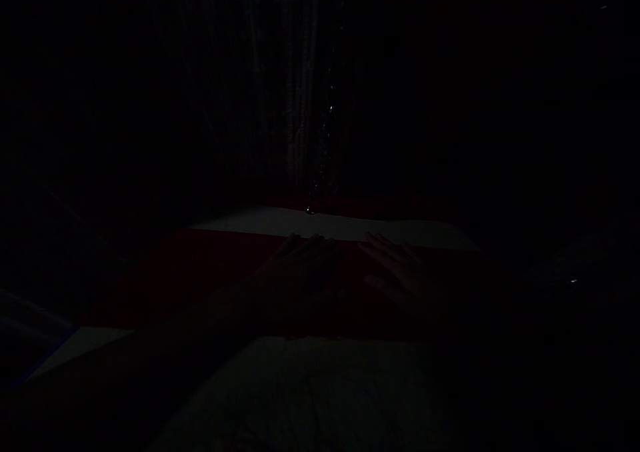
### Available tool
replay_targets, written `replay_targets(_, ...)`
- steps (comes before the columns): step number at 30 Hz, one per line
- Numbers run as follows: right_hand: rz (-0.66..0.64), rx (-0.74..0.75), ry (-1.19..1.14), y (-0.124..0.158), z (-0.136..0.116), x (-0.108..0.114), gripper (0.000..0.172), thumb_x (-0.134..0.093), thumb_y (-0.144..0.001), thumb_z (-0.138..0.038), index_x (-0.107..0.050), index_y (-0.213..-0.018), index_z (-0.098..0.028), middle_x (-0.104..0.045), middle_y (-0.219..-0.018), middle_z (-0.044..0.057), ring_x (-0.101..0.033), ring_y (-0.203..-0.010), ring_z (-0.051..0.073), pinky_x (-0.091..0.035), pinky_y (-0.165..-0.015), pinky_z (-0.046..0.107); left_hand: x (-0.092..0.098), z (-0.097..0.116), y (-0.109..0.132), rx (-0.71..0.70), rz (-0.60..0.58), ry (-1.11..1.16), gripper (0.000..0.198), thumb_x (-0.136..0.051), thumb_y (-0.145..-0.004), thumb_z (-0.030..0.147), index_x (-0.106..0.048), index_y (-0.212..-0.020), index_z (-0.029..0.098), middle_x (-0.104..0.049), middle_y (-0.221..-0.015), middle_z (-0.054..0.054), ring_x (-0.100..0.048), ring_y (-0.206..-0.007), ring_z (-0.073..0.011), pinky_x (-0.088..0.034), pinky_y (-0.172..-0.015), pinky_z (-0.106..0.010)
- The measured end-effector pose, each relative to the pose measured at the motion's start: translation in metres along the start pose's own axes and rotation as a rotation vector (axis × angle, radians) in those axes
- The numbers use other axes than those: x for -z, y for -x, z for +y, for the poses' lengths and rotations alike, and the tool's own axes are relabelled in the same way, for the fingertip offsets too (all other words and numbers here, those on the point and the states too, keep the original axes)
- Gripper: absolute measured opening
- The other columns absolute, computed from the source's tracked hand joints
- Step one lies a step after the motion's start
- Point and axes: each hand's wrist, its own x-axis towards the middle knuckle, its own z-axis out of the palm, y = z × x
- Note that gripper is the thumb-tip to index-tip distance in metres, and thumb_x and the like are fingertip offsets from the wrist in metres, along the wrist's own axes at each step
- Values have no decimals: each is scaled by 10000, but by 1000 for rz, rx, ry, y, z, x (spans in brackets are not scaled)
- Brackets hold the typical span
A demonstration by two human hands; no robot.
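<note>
The scene is very dark. My left hand (300, 269) lies flat, fingers stretched forward, on a dark red cloth (190, 272). My right hand (400, 272) lies flat beside it on the same cloth, fingers spread and pointing away. Neither hand holds anything that I can see. A pale band (330, 225) runs along the far edge of the red cloth, just past my fingertips.
A pale surface (320, 392) lies in front of the red cloth, near me. Behind it hangs a faint striped curtain or fabric (295, 105) with a few glinting beads (327, 112). All else is lost in darkness.
</note>
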Motion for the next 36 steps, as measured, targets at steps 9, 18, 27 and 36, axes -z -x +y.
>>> replay_targets(9,31,15,-11,1,-2,0,781,-222,-1018,-789,-313,-1641,-327,-150,-1698,-62,-150,-1598,191,-108,-1323,583,1,0,0,1,-12,5,891,-247,-986,810,-206,-1669,239,-101,-1732,-38,-66,-1621,-308,-30,-1290,-635)
replay_targets(18,8,16,-26,0,-2,1,795,-215,-1012,-798,-311,-1645,-327,-154,-1698,-47,-152,-1598,209,-97,-1324,588,-1,-1,0,-4,21,5,893,-257,-986,807,-241,-1661,222,-139,-1727,-59,-94,-1618,-318,-47,-1287,-641)
replay_targets(27,-47,-3,-19,-1,-1,0,823,-188,-1000,-816,-286,-1652,-323,-140,-1696,-78,-120,-1602,173,-95,-1331,559,-2,-1,-1,-13,21,8,899,-255,-985,810,-243,-1662,218,-147,-1724,-58,-88,-1618,-322,-39,-1283,-649)
replay_targets(36,-52,-14,-30,0,-2,1,832,-180,-995,-824,-278,-1654,-325,-125,-1695,-89,-108,-1603,157,-70,-1335,551,-3,-1,0,-20,49,9,896,-256,-986,809,-247,-1661,220,-165,-1723,-65,-112,-1616,-319,-53,-1287,-636)
